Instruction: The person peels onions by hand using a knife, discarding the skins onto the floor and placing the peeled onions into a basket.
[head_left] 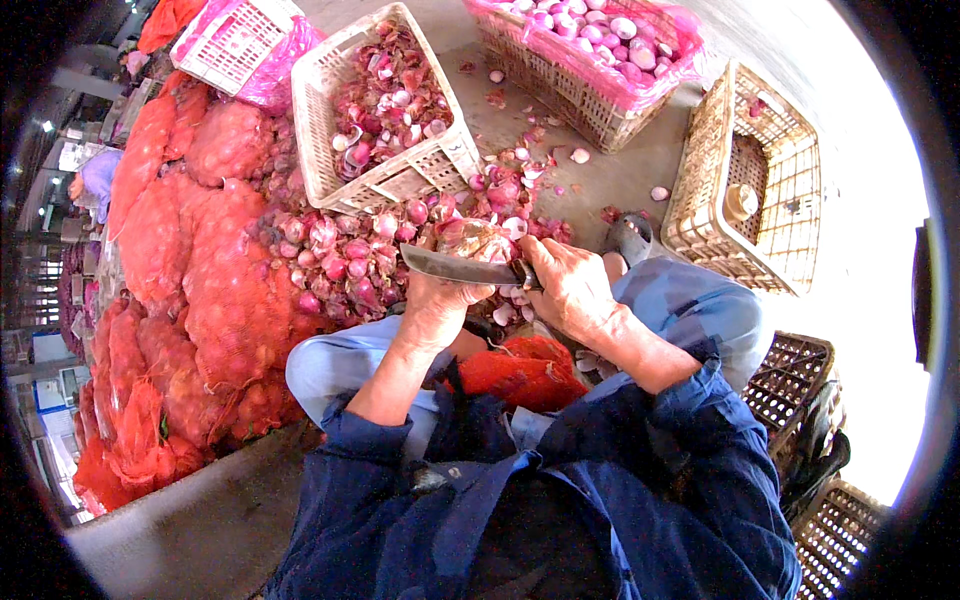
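My right hand (572, 288) is closed round the dark handle of a knife (455, 267). The broad blade points left and lies across the top of my left hand (437, 308). Just beyond the blade a large onion (474, 240) with papery, pale brown-pink skin sits in my left hand, whose fingers are partly hidden under the blade and the onion. A heap of red onions (345, 250) lies on the floor close by, left of and beyond my hands. Below the hands, a piece of red mesh (525, 373) lies between my legs.
Full red mesh sacks (225, 290) are piled at the left. A crate (455, 150) of onion skins and scraps stands ahead, and a pink-lined crate (590, 100) of peeled onions farther right. An upright pale crate (690, 205) is at the right, with dark crates (790, 375) nearer me.
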